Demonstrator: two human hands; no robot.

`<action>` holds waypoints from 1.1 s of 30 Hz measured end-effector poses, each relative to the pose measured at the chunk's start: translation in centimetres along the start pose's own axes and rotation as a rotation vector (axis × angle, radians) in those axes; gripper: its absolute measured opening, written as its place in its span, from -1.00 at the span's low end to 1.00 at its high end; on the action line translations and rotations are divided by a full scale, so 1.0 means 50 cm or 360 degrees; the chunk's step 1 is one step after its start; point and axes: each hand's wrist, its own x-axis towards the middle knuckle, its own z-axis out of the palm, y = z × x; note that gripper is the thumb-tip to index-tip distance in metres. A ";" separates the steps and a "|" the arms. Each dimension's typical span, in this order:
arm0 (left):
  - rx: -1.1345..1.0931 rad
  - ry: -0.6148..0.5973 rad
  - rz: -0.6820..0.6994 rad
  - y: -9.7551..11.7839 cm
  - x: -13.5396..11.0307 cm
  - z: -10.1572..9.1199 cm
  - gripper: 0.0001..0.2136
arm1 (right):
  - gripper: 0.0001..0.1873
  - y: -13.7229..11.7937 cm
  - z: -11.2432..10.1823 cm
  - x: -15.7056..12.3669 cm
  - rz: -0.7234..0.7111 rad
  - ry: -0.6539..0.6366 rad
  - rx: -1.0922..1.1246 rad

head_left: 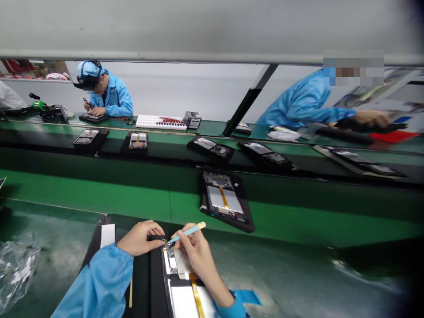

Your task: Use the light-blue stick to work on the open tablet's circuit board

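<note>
An opened tablet [187, 298] lies in front of me at the bottom, its inside facing up, with a silvery battery, an orange flex cable [196, 293] and a circuit board along its upper left. My left hand [141, 238] grips the tablet's far left corner, its thumb on the edge and its fingers curled over the far side. Between the fingers of my right hand [195, 251] is a pair of light blue tweezers [187, 231] with a cream end. Its tips point down at the same corner, close to my left thumb. Whether they pinch a part is too small to tell.
Another opened tablet [225, 198] rests on a black holder on the green ledge ahead. Several more stand along the black conveyor belt [168, 152]. Clear plastic bags [18, 274] lie at left. Two people in blue [115, 95] work across the line. A grey panel [198, 28] hangs overhead.
</note>
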 end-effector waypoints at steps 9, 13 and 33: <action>0.0019 0.0014 0.0004 0.003 0.000 0.001 -0.85 | -0.58 0.001 0.002 -0.001 -0.0008 0.0008 -0.0013; 0.0035 0.0012 0.0000 0.004 0.001 0.002 -0.85 | -0.59 0.000 0.001 0.000 -0.0016 0.0004 -0.0020; 0.0099 0.0033 -0.0045 0.013 -0.001 0.006 -0.87 | -0.57 0.009 -0.003 0.002 -0.0021 0.0009 0.0012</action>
